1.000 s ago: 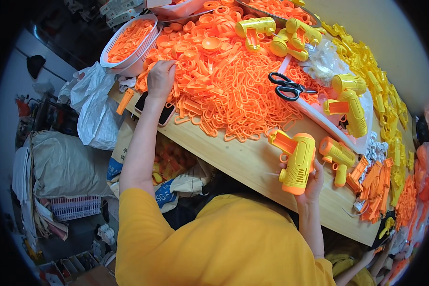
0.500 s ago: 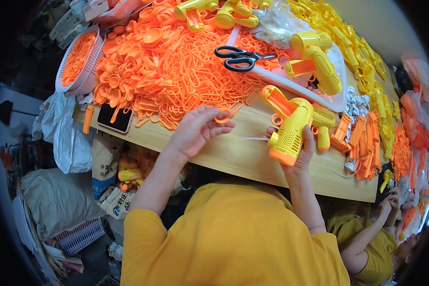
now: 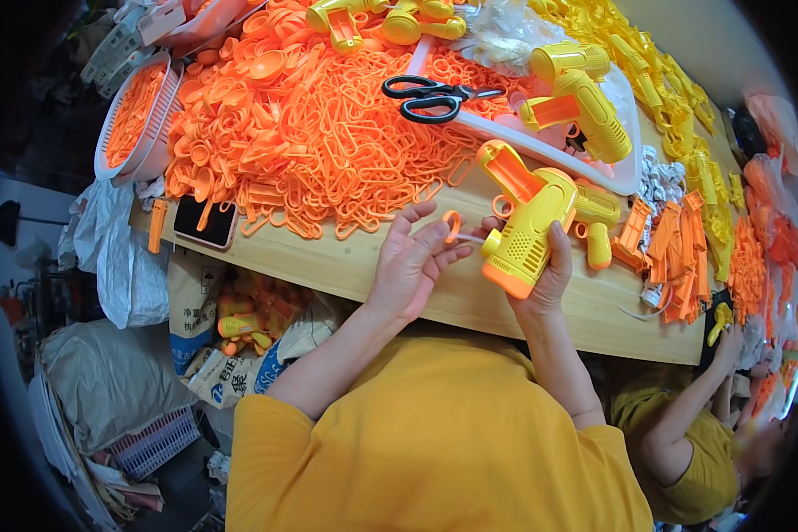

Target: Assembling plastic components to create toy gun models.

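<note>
My right hand [image 3: 550,279] grips a yellow toy gun [image 3: 545,213] with orange end pieces, its orange compartment pointing up and to the left. A thin white tube [image 3: 470,237] sticks out of the gun's side toward my left hand [image 3: 413,270]. Between that hand's thumb and fingertips sits a small orange ring [image 3: 452,222]. The tube's tip is right at the ring; whether it passes through, I cannot tell. Behind the held gun lies another yellow toy gun [image 3: 597,213] on the wooden table [image 3: 328,266].
A large heap of orange loops and small orange parts [image 3: 328,151] covers the table's far left, near a phone [image 3: 205,222]. Black-handled scissors [image 3: 434,97] lie by a white tray [image 3: 541,155]. Yellow parts [image 3: 674,97] line the far right. Another person's arm [image 3: 683,426] is at the right.
My left hand has moved right with the orange ring, up to the white tube's end. The toy gun in my right hand has shifted slightly left and away from me.
</note>
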The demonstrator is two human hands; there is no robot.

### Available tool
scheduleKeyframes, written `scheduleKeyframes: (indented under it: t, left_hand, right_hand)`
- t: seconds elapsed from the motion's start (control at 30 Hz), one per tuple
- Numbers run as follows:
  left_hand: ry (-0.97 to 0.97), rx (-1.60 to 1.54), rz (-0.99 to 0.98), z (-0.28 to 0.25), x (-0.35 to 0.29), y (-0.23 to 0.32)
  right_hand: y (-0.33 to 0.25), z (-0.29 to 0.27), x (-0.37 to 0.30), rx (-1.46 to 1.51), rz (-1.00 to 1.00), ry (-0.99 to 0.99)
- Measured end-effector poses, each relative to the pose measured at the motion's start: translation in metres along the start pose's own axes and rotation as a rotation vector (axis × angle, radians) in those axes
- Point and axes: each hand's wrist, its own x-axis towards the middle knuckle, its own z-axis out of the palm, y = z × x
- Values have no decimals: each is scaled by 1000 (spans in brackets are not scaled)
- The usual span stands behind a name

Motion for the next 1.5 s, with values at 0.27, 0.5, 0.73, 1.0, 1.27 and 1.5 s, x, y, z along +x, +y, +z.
scheduleKeyframes:
  t: [0.27, 0.5, 0.73, 1.0, 1.27, 1.5]
  left_hand:
    - [-36, -103, -66, -8, 2, -1]
    - [-28, 13, -54, 0, -1, -4]
    - [-95, 210, 97, 17, 1, -18]
    - [-278, 484, 402, 20, -20, -36]
    - [-311, 734, 576, 29, -16, -43]
    - [-302, 727, 692, 25, -1, -50]
  right_hand:
    - [-3, 0, -2, 32, -67, 67]
    - [4, 8, -4, 24, -38, 34]
    - [8, 3, -1, -5, 14, 16]
    - [9, 14, 2, 69, -40, 55]
    - [8, 10, 3, 72, -69, 13]
    - [5, 22, 9, 85, -100, 12]
